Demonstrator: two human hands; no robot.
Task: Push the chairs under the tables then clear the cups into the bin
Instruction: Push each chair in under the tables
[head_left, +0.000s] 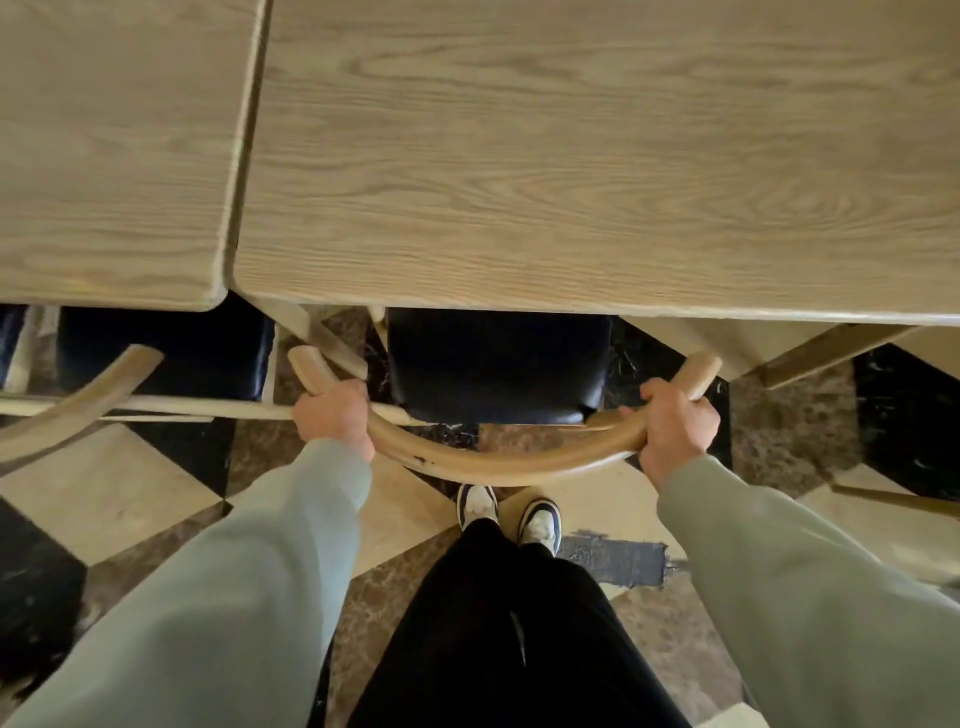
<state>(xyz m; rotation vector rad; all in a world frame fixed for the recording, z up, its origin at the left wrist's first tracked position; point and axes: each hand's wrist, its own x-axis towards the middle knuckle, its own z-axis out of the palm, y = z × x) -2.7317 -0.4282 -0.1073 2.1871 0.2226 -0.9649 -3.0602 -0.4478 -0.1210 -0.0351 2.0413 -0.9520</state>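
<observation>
A wooden chair with a curved backrest (498, 465) and a black padded seat (498, 364) stands in front of me, its seat partly under the edge of the right-hand wooden table (597, 156). My left hand (335, 415) grips the left end of the backrest. My right hand (675, 428) grips the right end. No cups or bin are in view.
A second wooden table (114, 145) butts against the first on the left, with another black-seated chair (161, 358) tucked under it. The floor is chequered marble tiles (104, 483). My shoes (511, 514) stand just behind the chair. A table leg (821, 353) slants at right.
</observation>
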